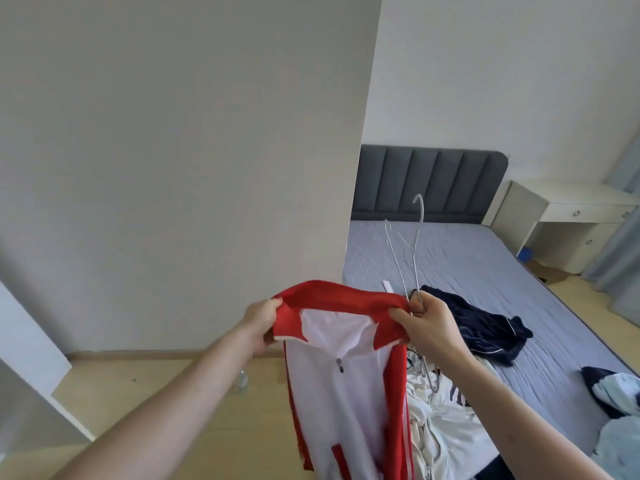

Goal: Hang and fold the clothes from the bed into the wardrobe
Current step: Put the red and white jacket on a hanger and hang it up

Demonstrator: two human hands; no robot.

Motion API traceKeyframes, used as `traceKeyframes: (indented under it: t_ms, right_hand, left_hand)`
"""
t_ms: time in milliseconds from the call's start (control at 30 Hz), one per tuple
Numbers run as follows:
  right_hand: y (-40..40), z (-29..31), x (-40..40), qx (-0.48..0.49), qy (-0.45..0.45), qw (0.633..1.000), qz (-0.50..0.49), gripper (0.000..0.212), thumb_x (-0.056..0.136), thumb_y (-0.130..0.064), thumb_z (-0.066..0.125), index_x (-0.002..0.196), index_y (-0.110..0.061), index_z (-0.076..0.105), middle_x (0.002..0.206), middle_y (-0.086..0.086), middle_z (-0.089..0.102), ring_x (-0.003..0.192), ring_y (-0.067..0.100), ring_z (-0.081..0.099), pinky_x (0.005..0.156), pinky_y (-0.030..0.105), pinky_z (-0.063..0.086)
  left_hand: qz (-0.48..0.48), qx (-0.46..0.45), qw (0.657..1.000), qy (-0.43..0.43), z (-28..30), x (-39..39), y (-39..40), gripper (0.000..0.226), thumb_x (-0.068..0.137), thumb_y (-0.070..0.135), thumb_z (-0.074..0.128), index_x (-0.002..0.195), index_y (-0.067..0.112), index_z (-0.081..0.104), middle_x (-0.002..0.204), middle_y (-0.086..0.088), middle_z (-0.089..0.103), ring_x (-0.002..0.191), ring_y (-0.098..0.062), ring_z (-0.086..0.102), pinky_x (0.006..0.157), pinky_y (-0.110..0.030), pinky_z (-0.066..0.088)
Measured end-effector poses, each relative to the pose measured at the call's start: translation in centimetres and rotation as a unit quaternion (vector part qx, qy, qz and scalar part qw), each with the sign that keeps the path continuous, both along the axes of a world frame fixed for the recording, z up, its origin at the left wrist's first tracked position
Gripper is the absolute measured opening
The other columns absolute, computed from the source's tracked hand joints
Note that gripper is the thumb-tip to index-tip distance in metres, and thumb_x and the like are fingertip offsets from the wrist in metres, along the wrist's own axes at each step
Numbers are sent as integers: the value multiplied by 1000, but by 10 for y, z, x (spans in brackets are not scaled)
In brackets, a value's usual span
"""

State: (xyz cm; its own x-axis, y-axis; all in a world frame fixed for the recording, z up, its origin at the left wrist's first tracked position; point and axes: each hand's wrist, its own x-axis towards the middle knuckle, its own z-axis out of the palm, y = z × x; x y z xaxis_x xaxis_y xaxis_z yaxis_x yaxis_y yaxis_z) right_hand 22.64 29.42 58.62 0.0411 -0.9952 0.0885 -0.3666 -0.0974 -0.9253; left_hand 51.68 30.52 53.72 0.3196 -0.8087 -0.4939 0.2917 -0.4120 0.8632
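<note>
both forearms reach out from under my view, and between them hangs the red and white jacket point(349, 375), zipped at the chest, held up by its collar. my left hand point(258, 323) pinches the collar's left end, fingers curled into the red cloth. my right hand point(427, 325) pinches the right end and also clamps the wire hanger point(405, 258), whose hook stands up toward the headboard point(429, 183). just below lies a cream garment point(446, 414) on the bed point(467, 258), with a navy garment point(481, 327) beyond and a pale blue garment point(620, 393) at the right edge. i judge the hanger is not yet inside the jacket. the risk: my right hand does two jobs, so shifting it to feed the hanger in may drop that collar end, or the wire may snag the zipped neck.
</note>
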Motion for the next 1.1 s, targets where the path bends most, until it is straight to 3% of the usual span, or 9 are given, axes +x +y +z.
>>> traceKeyframes:
  t_ms: [133, 233, 300, 367, 433, 533, 833, 967, 1100]
  right_hand:
    - [6, -1, -23, 29, 72, 997, 16, 49, 89, -34, 76, 67, -15, 35, 57, 4, 53, 43, 15, 52, 42, 27, 48]
    - [12, 14, -34, 33, 118, 991, 62, 55, 101, -49, 52, 64, -9, 50, 50, -4, 53, 40, 16, 49, 40, 26, 43]
    - [15, 27, -40, 27, 137, 984, 109, 55, 105, -47, 41, 69, -9, 56, 53, -5, 53, 41, 12, 46, 41, 25, 42]
    - [18, 36, -45, 4, 169, 975, 141, 45, 107, -43, 39, 76, -24, 67, 59, -5, 54, 45, 6, 44, 44, 20, 38]
    - [20, 42, -48, -26, 198, 968, 150, 35, 107, -41, 39, 95, -43, 71, 57, -8, 49, 45, 3, 39, 44, 16, 32]
    - [25, 49, -50, -64, 183, 969, 153, 29, 106, -40, 42, 107, -53, 68, 53, -9, 38, 45, 9, 31, 43, 19, 23]
    - [31, 58, -34, -69, 162, 962, 208, 29, 106, -34, 48, 95, -39, 75, 56, -3, 44, 48, 11, 33, 45, 19, 25]
    - [29, 50, -19, -51, 168, 960, 219, 31, 106, -34, 49, 91, -38, 76, 53, -7, 30, 47, 10, 26, 46, 19, 22]
    - [29, 35, 1, -25, 179, 957, 229, 31, 107, -32, 49, 90, -32, 75, 52, -6, 33, 48, 9, 27, 48, 21, 23]
  left_hand:
    - [-78, -52, 992, -85, 45, 6, -11, 17, 95, 22, 62, 81, 13, 66, 71, -8, 61, 54, -19, 56, 52, -25, 43]
    - [-99, -55, 985, -127, 67, 9, -20, 17, 89, 23, 64, 74, 15, 64, 67, -7, 57, 49, -19, 50, 50, -25, 38]
    - [-107, -44, 981, -157, 73, 12, -27, 19, 86, 23, 63, 69, 16, 64, 62, -5, 57, 45, -19, 49, 47, -22, 37]
    - [-106, -24, 976, -190, 74, 16, -32, 23, 85, 25, 63, 64, 16, 62, 54, -3, 56, 42, -19, 50, 46, -20, 38]
    - [-95, -12, 970, -223, 73, 22, -36, 22, 84, 27, 64, 66, 15, 61, 54, -2, 56, 47, -21, 53, 53, -23, 41]
    - [-81, -3, 961, -265, 72, 36, -41, 19, 82, 30, 64, 71, 15, 58, 65, -6, 54, 60, -23, 49, 64, -29, 39]
    - [-42, 36, 944, -326, 87, 68, -44, 25, 79, 31, 64, 61, 16, 55, 47, 0, 52, 44, -22, 47, 51, -21, 36]
    - [-48, 11, 944, -326, 99, 65, -45, 25, 82, 34, 65, 67, 16, 57, 58, -4, 55, 51, -23, 50, 53, -23, 37]
    - [-70, -19, 951, -302, 117, 52, -43, 23, 88, 31, 62, 72, 16, 57, 64, -5, 53, 58, -23, 47, 56, -27, 34]
